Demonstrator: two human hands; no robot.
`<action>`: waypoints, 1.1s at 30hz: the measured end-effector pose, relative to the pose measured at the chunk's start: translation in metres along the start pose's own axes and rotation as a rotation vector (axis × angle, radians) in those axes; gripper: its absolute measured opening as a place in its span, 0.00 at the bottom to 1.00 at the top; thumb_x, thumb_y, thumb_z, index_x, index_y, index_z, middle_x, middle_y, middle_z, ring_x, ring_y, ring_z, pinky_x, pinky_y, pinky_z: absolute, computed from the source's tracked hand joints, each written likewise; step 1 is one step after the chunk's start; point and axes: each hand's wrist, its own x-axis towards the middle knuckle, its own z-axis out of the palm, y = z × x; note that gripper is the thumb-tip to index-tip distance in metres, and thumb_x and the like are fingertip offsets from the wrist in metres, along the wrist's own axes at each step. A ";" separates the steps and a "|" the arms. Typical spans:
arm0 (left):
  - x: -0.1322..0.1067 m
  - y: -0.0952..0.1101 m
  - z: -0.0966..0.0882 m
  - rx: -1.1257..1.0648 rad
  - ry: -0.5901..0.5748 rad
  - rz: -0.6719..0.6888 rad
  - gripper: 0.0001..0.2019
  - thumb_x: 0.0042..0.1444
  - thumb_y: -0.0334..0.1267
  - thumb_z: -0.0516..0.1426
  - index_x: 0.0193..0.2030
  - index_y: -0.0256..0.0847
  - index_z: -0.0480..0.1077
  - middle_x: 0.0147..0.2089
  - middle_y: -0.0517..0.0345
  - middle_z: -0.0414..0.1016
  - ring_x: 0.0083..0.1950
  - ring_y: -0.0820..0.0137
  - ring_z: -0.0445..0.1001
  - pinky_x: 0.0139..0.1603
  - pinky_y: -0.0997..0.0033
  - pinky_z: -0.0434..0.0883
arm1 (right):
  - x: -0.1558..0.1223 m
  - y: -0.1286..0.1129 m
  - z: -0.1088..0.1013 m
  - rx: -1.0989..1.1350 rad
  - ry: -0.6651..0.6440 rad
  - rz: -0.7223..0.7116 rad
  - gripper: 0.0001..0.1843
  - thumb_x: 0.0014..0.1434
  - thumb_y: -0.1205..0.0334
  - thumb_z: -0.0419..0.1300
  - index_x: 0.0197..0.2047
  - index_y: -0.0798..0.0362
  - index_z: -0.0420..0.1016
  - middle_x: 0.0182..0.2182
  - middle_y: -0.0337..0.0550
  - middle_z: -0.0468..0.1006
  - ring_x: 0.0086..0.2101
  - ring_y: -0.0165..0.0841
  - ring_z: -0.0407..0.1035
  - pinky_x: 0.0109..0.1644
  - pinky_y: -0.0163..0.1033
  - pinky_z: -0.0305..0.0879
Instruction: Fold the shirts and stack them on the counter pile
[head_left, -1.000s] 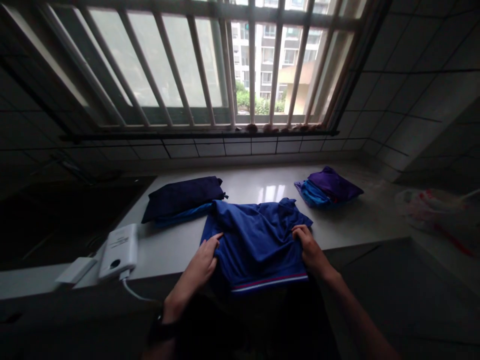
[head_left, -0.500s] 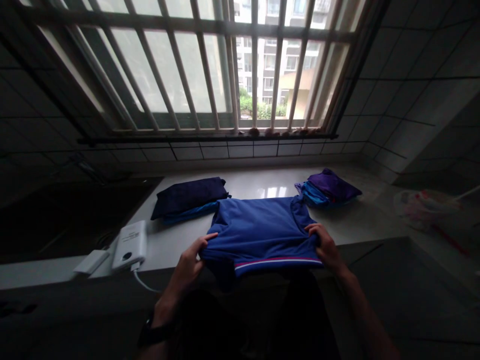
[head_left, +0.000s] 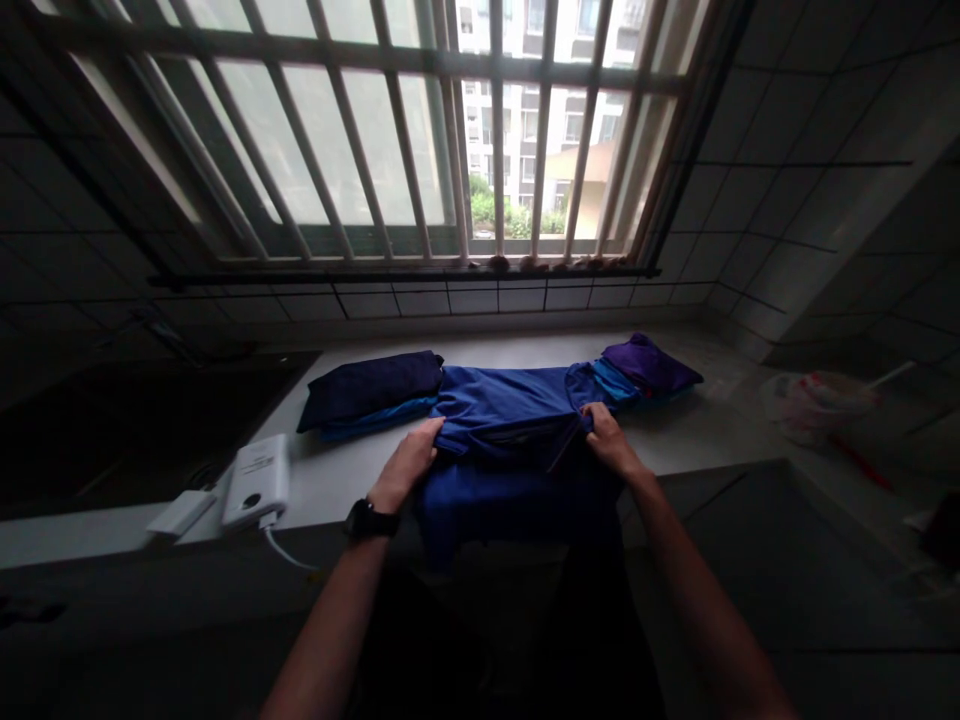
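Observation:
A blue shirt (head_left: 510, 395) lies partly on the white counter, its near part hanging over the front edge. My left hand (head_left: 412, 455) is closed on the fabric at its left side. On the opposite side, my right hand (head_left: 606, 440) pinches the cloth, with a fold drawn between the two hands. Left of the shirt sits a stack of folded dark navy cloth (head_left: 375, 392) over brighter blue cloth (head_left: 375, 420). A purple folded garment (head_left: 652, 362) rests on blue ones at the right, touching or close to the shirt.
A white power bank (head_left: 257, 482) with a cable and a small white block (head_left: 181, 513) lie near the counter's front edge (head_left: 322, 505). The dark sink (head_left: 150, 430) is at the left. A plastic bag (head_left: 817, 405) stands far right, below a barred window (head_left: 397, 160).
Both hands have moved forward, away from me, carrying the gripped fabric over the counter. The striped hem is no longer visible, and the shirt reaches farther back between the stacks.

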 end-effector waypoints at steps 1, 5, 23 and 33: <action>-0.006 0.002 -0.005 0.001 0.040 -0.019 0.33 0.47 0.19 0.49 0.61 0.35 0.71 0.63 0.47 0.75 0.65 0.61 0.73 0.71 0.56 0.65 | -0.005 -0.005 -0.003 0.032 0.033 -0.024 0.19 0.45 0.75 0.50 0.40 0.48 0.65 0.44 0.48 0.74 0.48 0.41 0.70 0.58 0.48 0.66; -0.054 -0.003 -0.013 -0.053 0.114 -0.064 0.34 0.49 0.21 0.48 0.65 0.39 0.69 0.63 0.51 0.76 0.62 0.62 0.75 0.66 0.57 0.71 | -0.055 -0.012 -0.012 0.118 0.058 -0.051 0.14 0.54 0.69 0.51 0.44 0.48 0.64 0.52 0.50 0.75 0.52 0.40 0.70 0.58 0.47 0.67; -0.034 -0.013 0.018 0.127 0.022 -0.069 0.32 0.48 0.17 0.46 0.58 0.34 0.71 0.68 0.44 0.69 0.70 0.62 0.67 0.74 0.55 0.62 | -0.050 0.011 -0.003 -0.303 -0.139 0.104 0.22 0.55 0.77 0.49 0.49 0.53 0.74 0.63 0.53 0.69 0.54 0.39 0.73 0.61 0.46 0.68; -0.075 0.019 0.012 0.079 0.098 0.087 0.23 0.48 0.20 0.48 0.46 0.42 0.73 0.59 0.50 0.77 0.65 0.58 0.71 0.69 0.45 0.66 | -0.103 -0.024 -0.023 -0.240 0.047 0.044 0.18 0.52 0.76 0.50 0.27 0.47 0.77 0.55 0.44 0.78 0.55 0.45 0.69 0.59 0.58 0.63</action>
